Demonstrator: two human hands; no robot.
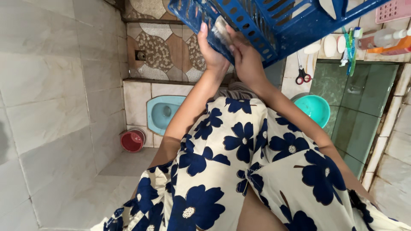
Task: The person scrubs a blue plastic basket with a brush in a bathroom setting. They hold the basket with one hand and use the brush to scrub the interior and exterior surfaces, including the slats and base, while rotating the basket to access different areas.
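Pale grey wall tiles (51,98) fill the left of a small washroom, and patterned brown and cream floor tiles (165,47) show at the top, beyond a raised step. Set into the floor below that step sits a light blue squat toilet pan (163,112), with a small red pail (132,140) just beside its corner on the grey floor. Both arms reach up in front of a cream dress printed with dark blue flowers (239,162). Held up near the top of the view is a blue plastic basket (274,21) with slotted and perforated walls, tilted so one corner points down toward the hands. The left hand (212,53) is closed around that lower corner of the basket, thumb pointing upward along its wall. The right hand (245,57) is curled around a small pale scrubbing pad (223,30), pressing it against the same corner of the basket, so the two hands touch. To the right, a tiled ledge carries red-handled scissors (302,76), a white oval soap bar (330,45), toothbrushes (349,45) and a clear bottle (387,37), while a pink basket (394,9) shows at the top corner. Below the ledge lies a green-tiled water tank (364,94), and a teal plastic dipper (314,108) rests at its near edge.
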